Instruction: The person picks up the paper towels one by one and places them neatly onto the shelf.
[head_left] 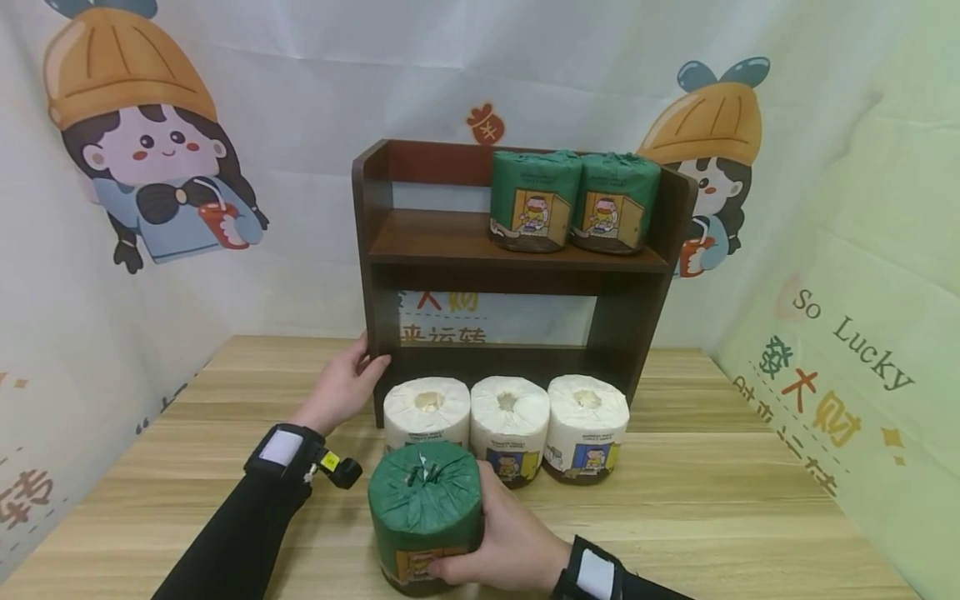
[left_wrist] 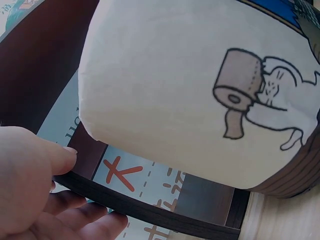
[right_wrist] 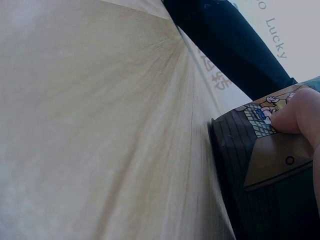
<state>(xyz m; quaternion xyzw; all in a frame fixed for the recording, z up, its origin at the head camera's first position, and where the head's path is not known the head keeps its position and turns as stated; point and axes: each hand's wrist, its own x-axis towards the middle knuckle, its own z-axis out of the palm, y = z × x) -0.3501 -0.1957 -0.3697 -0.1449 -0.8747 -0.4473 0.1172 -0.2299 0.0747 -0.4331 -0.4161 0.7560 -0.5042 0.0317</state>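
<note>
Green roll [head_left: 425, 504] — crinkled paper

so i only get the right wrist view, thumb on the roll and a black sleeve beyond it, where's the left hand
Observer: The left hand grips the left side panel of a brown shelf unit.
Operator: ok what's up on the unit
Observer: Two green rolls stand side by side at the right end of its upper shelf.
Operator: and beyond the held roll, anything in the way
Observer: Three white rolls stand in a row on the table, in front of the unit.
</note>
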